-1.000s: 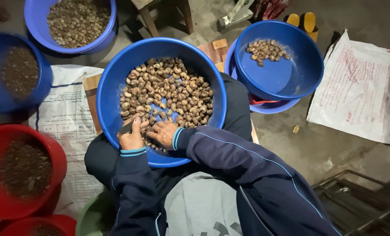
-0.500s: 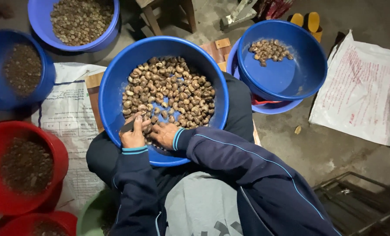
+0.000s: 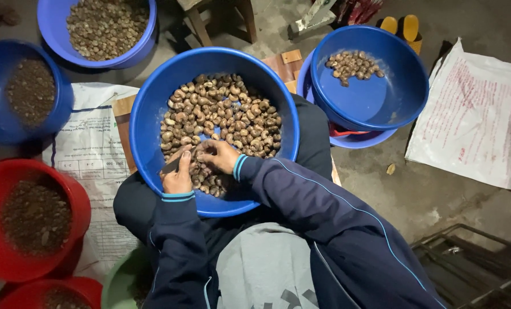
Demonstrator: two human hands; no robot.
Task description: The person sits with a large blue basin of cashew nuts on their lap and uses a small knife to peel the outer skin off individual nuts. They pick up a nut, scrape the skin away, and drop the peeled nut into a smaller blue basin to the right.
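Fingers [image 3: 207,150] of our right hand [image 3: 218,155] pinch 1 nut, left hand [image 3: 178,174] grips a small blade [image 3: 171,166]; the lap basin [image 3: 147,114] remains full, the side basin [image 3: 404,97] holds few.

Dark navy jacket with long sleeves, thin light-blue piping running down each sleeve, light-blue stripes ringing both ribbed cuffs, grey shirt front with dark printed shapes showing between the open jacket halves, dark trousers, bare left hand [image 3: 178,178], bare right hand [image 3: 218,155]
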